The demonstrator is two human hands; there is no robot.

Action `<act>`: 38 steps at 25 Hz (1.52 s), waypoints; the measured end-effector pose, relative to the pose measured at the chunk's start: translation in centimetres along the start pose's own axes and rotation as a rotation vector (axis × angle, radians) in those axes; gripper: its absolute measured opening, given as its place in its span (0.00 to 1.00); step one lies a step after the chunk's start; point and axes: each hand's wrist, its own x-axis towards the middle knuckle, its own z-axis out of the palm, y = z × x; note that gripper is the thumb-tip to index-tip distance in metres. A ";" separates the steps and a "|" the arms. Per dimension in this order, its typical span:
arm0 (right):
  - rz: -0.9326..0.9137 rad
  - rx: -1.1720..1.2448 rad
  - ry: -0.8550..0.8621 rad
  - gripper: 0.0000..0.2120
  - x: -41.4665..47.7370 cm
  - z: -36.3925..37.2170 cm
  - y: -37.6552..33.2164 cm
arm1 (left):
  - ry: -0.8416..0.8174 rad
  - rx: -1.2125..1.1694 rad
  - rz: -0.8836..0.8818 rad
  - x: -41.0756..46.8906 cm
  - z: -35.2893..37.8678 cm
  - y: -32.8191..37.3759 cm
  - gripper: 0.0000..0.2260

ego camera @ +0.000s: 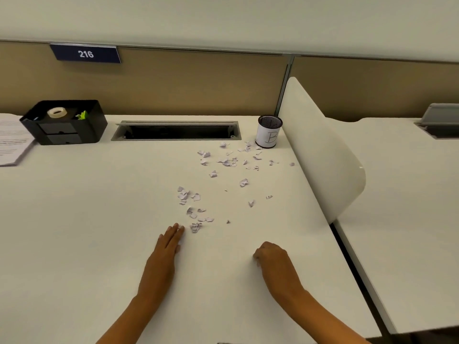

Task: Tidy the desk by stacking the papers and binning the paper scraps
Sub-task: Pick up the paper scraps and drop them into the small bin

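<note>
Paper scraps (195, 228) beside left hand (166, 248) — flat, fingers straight; right hand (272, 256) curled — hold unclear.

Office workstation: white desk (87, 219) bounded by partition panels (198, 83), numbered plate "216" (85, 54), cable-access slot (176, 131), black desk organiser (64, 122) holding tape.

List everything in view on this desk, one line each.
paper scraps: many, white, scattered centre to back right
mesh cup: one, black, white wrap marked B, back right
desk organiser: one, black, back left
tape roll: one, whitish, in organiser
papers: one stack, white, left edge
cable tray: one, grey, back centre
sign 216: one, blue, partition
divider: one, white, right edge
desk: one, white
left hand: flat on desk by nearest scraps
right hand: curled on desk, contents hidden
</note>
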 end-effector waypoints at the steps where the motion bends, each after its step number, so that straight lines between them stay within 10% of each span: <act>1: 0.063 0.115 -0.025 0.10 0.7 -0.2 0.3 | -0.010 -0.025 -0.012 0.2 -0.3 -0.2 0.20; 12: 0.303 0.729 0.296 0.06 9.4 -6.3 0.4 | 0.180 -0.150 -0.090 5.8 -4.0 0.7 0.08; 17: 0.296 0.689 0.338 0.06 15.4 -8.2 0.9 | 0.178 -0.417 -0.281 10.4 -5.1 3.0 0.05; 25: 0.200 0.513 0.642 0.06 30.1 -15.3 3.9 | 0.132 -0.463 -0.294 17.8 -4.8 5.5 0.03; 38: 0.201 0.314 0.669 0.07 39.4 -14.6 8.3 | 0.083 -0.369 -0.156 26.9 -0.9 9.2 0.06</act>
